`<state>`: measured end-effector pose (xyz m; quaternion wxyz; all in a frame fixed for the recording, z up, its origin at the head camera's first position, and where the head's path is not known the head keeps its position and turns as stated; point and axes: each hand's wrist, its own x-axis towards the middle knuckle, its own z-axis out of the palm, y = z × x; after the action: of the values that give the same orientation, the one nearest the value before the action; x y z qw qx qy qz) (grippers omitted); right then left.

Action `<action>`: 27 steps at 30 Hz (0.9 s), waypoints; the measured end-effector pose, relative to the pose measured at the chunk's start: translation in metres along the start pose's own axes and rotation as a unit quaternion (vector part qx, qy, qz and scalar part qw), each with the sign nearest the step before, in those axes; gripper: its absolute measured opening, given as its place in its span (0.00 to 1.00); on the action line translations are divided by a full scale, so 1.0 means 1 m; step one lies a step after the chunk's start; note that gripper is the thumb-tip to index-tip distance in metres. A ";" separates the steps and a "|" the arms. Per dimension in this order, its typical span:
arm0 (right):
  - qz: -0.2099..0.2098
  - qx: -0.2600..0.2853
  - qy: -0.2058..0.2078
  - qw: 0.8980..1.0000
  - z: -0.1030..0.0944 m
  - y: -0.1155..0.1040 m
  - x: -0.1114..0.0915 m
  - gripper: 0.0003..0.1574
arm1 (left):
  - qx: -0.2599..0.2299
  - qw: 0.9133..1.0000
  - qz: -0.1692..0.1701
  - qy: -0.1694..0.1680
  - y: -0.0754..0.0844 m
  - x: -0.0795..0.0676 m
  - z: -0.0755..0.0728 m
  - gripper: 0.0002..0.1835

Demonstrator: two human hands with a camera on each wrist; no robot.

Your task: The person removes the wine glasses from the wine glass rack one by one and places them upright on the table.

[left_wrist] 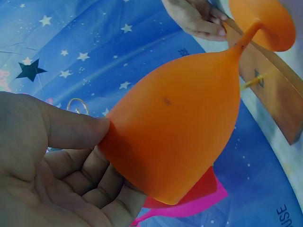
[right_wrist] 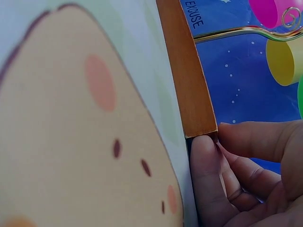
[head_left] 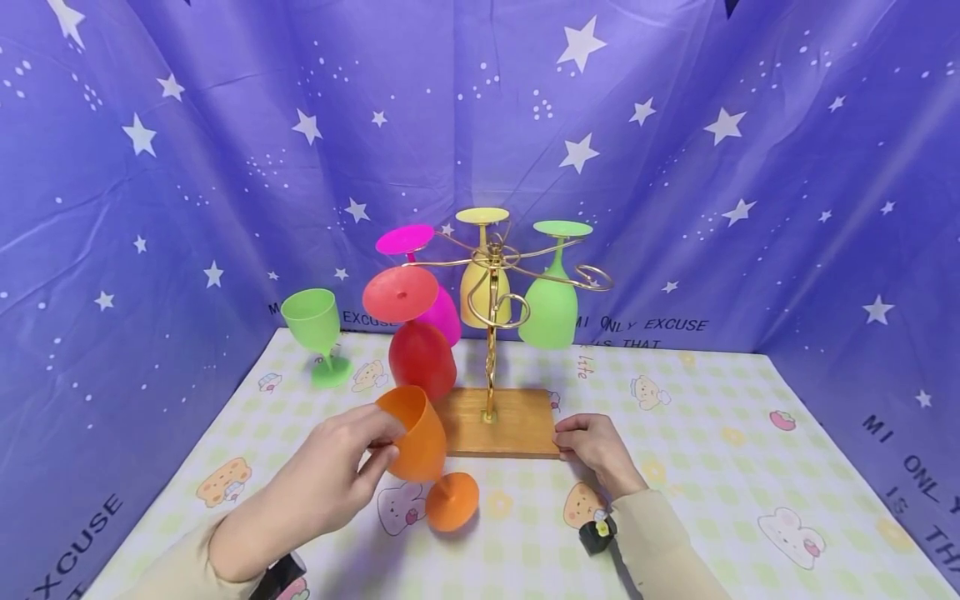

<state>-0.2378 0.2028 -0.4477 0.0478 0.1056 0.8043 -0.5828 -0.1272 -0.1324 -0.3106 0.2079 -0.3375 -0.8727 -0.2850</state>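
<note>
My left hand [head_left: 322, 471] pinches an orange goblet [head_left: 422, 446] by its rim, thumb outside the bowl. The goblet is tilted, its foot [head_left: 452, 502] low toward the front, beside the rack. My right hand [head_left: 600, 450] holds the right end of the wooden base [head_left: 517, 421] of a gold goblet rack, with thumb and fingers at its corner in the right wrist view. Upside down on the rack's arms hang a red goblet [head_left: 422, 362], a magenta goblet [head_left: 447, 317], a yellow goblet [head_left: 486, 296] and a green goblet [head_left: 550, 312]. Two curled arms at the front and right carry nothing.
A light green goblet [head_left: 311, 325] stands upright at the table's back left. The table wears a checked cloth [head_left: 720, 467] with cartoon prints. Blue-purple star-print curtains [head_left: 645, 167] enclose the back and both sides.
</note>
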 end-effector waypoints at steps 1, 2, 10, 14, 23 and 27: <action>0.000 -0.001 0.000 1.000 0.000 0.000 0.000 0.08 | 0.007 1.000 0.002 0.000 -0.001 0.000 0.000 0.15; 0.000 -0.001 0.000 1.000 0.000 0.000 0.000 0.08 | 0.014 1.000 0.003 0.000 -0.001 0.000 -0.001 0.15; 0.000 -0.005 -0.001 1.000 0.001 0.000 0.000 0.08 | 0.078 0.997 -0.001 -0.011 -0.006 -0.002 -0.006 0.14; 0.002 -0.007 0.000 1.000 0.000 0.000 0.000 0.07 | 0.097 0.995 -0.012 -0.014 -0.011 0.000 -0.010 0.13; 0.000 -0.007 0.001 1.000 0.000 -0.001 0.000 0.08 | 0.112 0.993 -0.039 0.005 -0.033 0.008 -0.019 0.13; 0.001 -0.010 0.000 1.000 0.000 -0.001 0.000 0.08 | 0.132 0.990 -0.049 0.010 -0.045 0.011 -0.020 0.13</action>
<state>-0.2379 0.2029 -0.4468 0.0492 0.1057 0.8100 -0.5747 -0.1631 -0.1671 -0.3055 0.2456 -0.2613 -0.9159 -0.1803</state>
